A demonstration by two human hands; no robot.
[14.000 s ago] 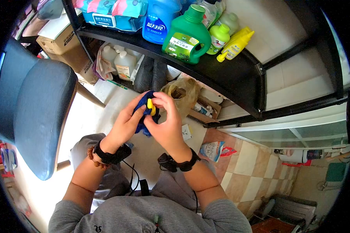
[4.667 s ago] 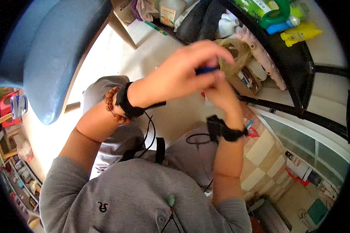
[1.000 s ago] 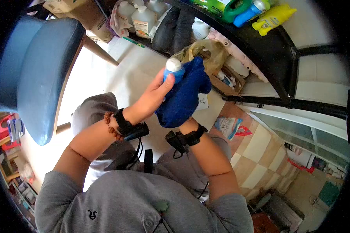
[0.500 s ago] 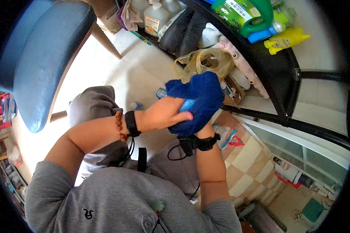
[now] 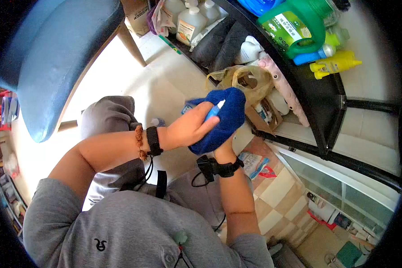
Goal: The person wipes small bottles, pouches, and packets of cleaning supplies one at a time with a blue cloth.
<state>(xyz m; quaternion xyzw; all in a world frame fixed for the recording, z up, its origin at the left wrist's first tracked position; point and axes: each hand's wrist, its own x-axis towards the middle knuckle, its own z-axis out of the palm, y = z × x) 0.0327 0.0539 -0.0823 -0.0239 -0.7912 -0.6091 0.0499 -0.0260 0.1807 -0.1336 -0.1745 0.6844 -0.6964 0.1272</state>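
My left hand [image 5: 190, 125] is closed round a small blue bottle [image 5: 214, 110] with a narrow white tip, which points up and to the right. The bottle lies against a dark blue cloth [image 5: 230, 114]. Under and behind the cloth is my right hand [image 5: 227, 149]; its fingers are hidden by the cloth, and only the wrist side shows. The cloth bunches over that hand, between it and the bottle.
A black shelf [image 5: 308, 94] holds a green jug [image 5: 295, 29] and a yellow bottle [image 5: 336, 64]. Below it are a plastic bag [image 5: 250, 82] and a cardboard box [image 5: 260, 119]. A blue chair [image 5: 62, 58] stands at the left. A small bottle [image 5: 157, 122] is on the floor.
Since a second ago, the cloth and both hands have shifted lower in view. The blue bottle, earlier upright with a rounded white top showing, now lies tilted against the cloth with a narrow tip visible.
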